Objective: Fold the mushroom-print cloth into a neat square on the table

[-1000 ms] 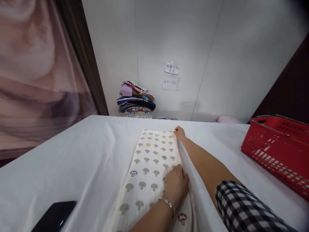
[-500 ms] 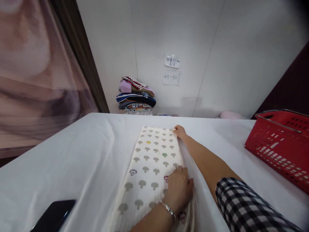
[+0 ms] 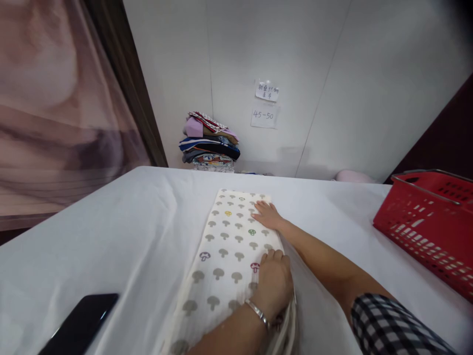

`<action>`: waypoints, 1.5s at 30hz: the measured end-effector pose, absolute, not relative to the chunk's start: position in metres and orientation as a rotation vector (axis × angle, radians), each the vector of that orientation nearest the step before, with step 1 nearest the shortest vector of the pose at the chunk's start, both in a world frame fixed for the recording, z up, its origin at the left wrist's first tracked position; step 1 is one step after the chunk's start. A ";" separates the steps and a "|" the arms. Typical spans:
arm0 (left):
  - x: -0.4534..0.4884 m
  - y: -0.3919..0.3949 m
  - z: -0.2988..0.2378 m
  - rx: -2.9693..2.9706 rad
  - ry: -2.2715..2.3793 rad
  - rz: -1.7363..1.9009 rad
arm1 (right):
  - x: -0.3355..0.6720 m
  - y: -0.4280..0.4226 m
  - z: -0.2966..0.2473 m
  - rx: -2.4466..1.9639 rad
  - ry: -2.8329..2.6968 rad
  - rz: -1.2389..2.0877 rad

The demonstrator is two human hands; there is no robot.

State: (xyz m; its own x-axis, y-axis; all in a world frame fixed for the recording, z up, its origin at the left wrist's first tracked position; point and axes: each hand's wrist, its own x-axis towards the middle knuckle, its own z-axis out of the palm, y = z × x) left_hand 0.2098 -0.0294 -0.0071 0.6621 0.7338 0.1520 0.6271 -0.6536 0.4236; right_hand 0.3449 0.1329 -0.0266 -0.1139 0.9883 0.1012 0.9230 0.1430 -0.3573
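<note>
A long folded white cloth [image 3: 221, 266], printed with grey mushrooms and a few coloured ones, lies lengthwise before me. My left hand [image 3: 275, 281], with a silver bracelet at the wrist, is closed on the cloth's right edge, fingers curled and partly hidden. Below it, the layered folds hang together along that side. Farther up, my right hand [image 3: 268, 215] lies flat on the cloth near its far right corner. Its fingers are spread and hold nothing.
The white-covered table [image 3: 121, 222] bears a black phone [image 3: 79, 323] at left and a red plastic basket [image 3: 424, 227] at right. Behind stands a stack of folded fabrics [image 3: 210, 143] by the wall. Paper signs [image 3: 264, 116] hang there; a curtain [image 3: 70, 118] borders the left.
My right hand has released the far right corner and spread flat on the cloth, a little nearer me. My left hand stays at the right edge, its fingers more curled.
</note>
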 end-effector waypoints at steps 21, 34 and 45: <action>0.207 -0.049 0.009 2.770 0.908 0.306 | 0.342 0.023 -0.023 -1.792 -2.018 0.728; 0.115 -0.140 0.011 2.836 0.610 0.356 | 0.321 -0.092 -0.027 -1.616 -2.155 0.604; -0.017 -0.082 0.013 2.565 1.180 0.789 | 0.307 -0.163 -0.011 -1.278 -2.387 0.466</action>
State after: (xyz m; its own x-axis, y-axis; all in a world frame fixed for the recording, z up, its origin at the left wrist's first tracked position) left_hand -0.0166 -0.0825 0.0126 0.5363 0.7528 0.3817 0.6405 -0.6575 0.3968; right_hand 0.3073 -0.1634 -0.0110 -0.5075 0.8423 0.1818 0.7120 0.5287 -0.4621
